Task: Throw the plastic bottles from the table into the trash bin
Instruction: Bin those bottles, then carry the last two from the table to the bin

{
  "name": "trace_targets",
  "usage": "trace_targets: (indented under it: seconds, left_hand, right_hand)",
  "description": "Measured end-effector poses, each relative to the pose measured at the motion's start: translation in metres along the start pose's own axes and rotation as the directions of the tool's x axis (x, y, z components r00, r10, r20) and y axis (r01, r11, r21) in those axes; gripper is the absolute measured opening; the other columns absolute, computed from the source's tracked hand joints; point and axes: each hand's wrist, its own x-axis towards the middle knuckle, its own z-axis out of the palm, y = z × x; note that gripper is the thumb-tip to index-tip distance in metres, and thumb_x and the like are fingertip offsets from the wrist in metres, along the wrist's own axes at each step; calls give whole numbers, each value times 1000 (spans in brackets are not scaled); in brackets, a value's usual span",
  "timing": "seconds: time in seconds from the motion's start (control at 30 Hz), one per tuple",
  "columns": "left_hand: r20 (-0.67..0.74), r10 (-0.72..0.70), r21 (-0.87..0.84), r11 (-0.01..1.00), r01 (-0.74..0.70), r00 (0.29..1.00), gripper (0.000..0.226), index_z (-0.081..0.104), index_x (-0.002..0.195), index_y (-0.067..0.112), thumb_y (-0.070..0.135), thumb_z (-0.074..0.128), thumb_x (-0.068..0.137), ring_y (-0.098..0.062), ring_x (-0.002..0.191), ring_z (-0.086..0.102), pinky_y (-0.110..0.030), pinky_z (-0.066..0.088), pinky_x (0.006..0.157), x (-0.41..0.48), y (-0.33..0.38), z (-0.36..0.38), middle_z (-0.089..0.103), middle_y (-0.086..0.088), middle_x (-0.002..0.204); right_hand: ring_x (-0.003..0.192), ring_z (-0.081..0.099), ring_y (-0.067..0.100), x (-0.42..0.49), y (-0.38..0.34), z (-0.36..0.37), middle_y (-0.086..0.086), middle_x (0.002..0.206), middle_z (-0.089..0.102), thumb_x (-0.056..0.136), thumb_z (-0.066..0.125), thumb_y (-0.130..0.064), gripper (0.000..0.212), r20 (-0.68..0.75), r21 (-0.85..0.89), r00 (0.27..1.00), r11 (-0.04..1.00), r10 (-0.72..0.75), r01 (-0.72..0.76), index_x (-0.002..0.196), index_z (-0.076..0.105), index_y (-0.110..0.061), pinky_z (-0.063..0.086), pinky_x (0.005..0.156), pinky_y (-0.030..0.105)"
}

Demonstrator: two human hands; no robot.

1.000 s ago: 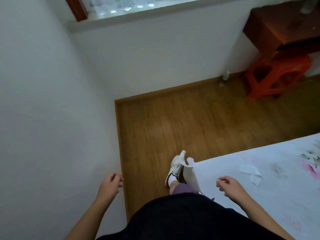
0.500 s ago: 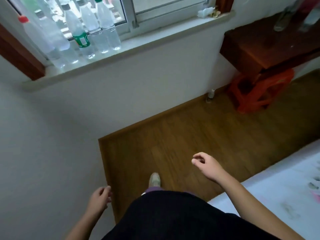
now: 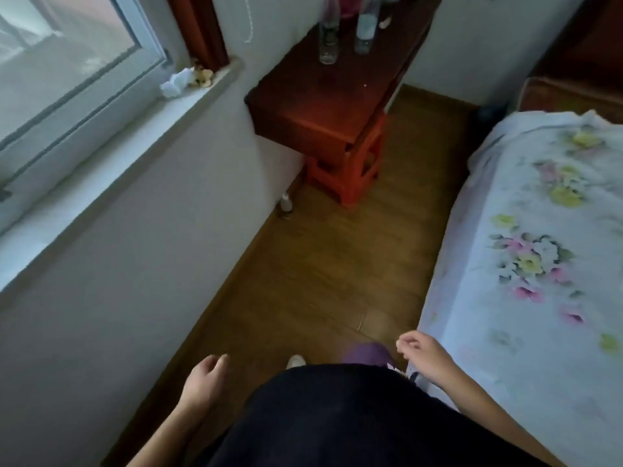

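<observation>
Head view is taking in a bed [image 3: 539,264] under a flowered sheet, which is crowding the right side of the passage. A hip or the right arm could easily be brushing it on the way forward and back. The wooden floor [image 3: 320,271] is running as a narrow lane between that bed and the wall, so anything carried will be swinging close to both.

At the far end a dark red surface [image 3: 320,106] is jutting from the corner, with an orange stool [image 3: 350,176] tucked beneath its front edge. A foot could be catching the stool during the reach. Two clear plastic bottles [image 3: 328,38] are standing upright at the back of that surface, near each other. They are looking tall and light, so a hasty grab at one is risking knocking the other over or off the edge.

The trash bin is not showing anywhere, so a search with full hands may be coming. The left hand [image 3: 202,382] and the right hand [image 3: 424,355] are hanging low, well apart from the bottles, with fingers [image 3: 215,362] loosely curled and holding nothing. A small bottle [image 3: 286,205] is sitting on the floor against the wall, where a careless step could be kicking it.
</observation>
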Motion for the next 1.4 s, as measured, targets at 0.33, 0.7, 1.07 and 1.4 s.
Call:
trace_targets:
  seconds: [0.33, 0.7, 1.07, 1.4]
  left_hand:
    - [217, 243, 242, 925, -293, 945, 23, 66, 91, 28, 44, 51, 98, -21, 87, 71, -46, 58, 81, 111, 251, 58, 74, 0, 91]
    - [98, 222, 85, 969, -230, 970, 22, 67, 91, 19, 34, 53, 100, -27, 85, 73, -50, 57, 79, 150, 390, 101, 75, -7, 90]
    - [-146, 360, -87, 923, -375, 921, 27, 66, 110, 28, 43, 51, 93, -17, 93, 71, -50, 57, 87, 230, 553, 59, 74, 6, 94]
    - [-165, 457, -34, 883, -468, 874, 45, 58, 128, 25, 50, 60, 91, -15, 101, 66, -31, 53, 79, 309, 719, 34, 67, 6, 111]
  right_hand:
    - [102, 64, 20, 53, 35, -70, 2, 107, 67, 96, 56, -25, 13, -114, 315, 952, 919, 284, -237, 104, 65, -18, 51, 92, 38]
    - [103, 62, 14, 218, -137, -220, -5, 110, 65, 94, 55, -45, 28, 14, 143, 998, 988, 59, -60, 113, 62, -26, 51, 91, 33]
    - [101, 62, 10, 336, -395, -318, -10, 110, 63, 96, 54, -43, 39, -113, 15, 925, 930, -363, 367, 129, 56, -23, 50, 87, 29]
    - [109, 62, 9, 425, -528, -381, -5, 125, 64, 91, 60, -47, 51, -243, -36, 862, 892, -445, 451, 134, 52, -21, 51, 89, 27]
